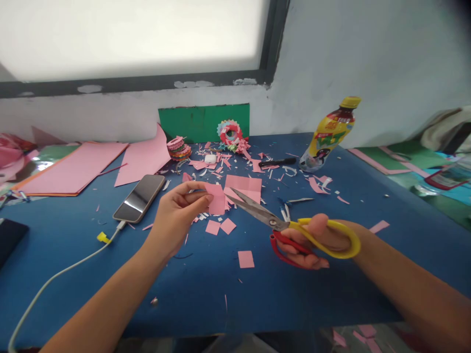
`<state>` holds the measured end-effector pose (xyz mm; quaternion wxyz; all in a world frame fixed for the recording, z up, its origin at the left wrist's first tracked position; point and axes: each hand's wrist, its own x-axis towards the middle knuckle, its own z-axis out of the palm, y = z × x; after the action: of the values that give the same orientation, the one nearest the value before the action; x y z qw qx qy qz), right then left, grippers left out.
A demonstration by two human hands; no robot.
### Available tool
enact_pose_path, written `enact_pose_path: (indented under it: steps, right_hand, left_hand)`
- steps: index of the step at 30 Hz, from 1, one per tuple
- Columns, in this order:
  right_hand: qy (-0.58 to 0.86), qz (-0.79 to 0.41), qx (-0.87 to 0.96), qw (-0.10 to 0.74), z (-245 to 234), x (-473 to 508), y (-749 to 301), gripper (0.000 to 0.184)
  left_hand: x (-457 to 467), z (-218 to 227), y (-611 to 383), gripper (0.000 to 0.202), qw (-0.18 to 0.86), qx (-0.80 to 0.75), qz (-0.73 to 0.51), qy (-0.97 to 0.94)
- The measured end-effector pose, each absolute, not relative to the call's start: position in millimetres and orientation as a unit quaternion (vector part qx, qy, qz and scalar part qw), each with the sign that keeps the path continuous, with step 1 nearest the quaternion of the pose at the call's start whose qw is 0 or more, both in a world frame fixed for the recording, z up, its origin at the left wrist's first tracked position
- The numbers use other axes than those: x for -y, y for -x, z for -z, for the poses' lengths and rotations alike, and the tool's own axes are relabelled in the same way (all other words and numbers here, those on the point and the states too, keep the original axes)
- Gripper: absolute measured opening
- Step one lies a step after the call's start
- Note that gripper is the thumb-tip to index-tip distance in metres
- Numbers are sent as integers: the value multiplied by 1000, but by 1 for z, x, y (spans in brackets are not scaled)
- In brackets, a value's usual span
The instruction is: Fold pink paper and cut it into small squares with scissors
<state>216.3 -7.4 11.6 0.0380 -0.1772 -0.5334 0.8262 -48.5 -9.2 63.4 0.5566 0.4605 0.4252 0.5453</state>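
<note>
My left hand [176,215] pinches a small pink paper piece [216,198] between thumb and fingers, held above the blue table [198,289]. My right hand [316,240] grips scissors [279,225] with one yellow and one red handle; the blades are apart and their tips reach the paper's right edge. Small pink paper squares [246,259] lie on the table below the hands. A larger creased pink sheet [245,186] lies just behind the held piece.
A phone [140,197] on a white cable [55,279] lies left. Large pink sheets [73,169] rest at back left. A green card [204,121], folded paper rings [231,133], a black marker [276,162] and a yellow bottle [331,135] stand behind. Paper scraps litter the middle.
</note>
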Motion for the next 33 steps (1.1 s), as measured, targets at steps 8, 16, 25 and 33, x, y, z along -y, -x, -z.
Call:
enact_pose_path:
  steps: [8,16,25,33]
  right_hand:
    - [198,-818,536,69,-20,6,-211,73]
    - [349,-680,541,352,-19,20,-161,54]
    - [417,-616,513,429,-11,29,-146,45]
    - [435,-604,518,422,-10,25,-150,43]
  left_hand:
    - [11,-64,50,25,539,-457,-545,-451]
    - [16,-53,33,24,567,-463,-522,-438]
    - [30,-38,4,35,654,-456,-478,-368]
    - [27,-38,4,35,662,-463,-486,-335]
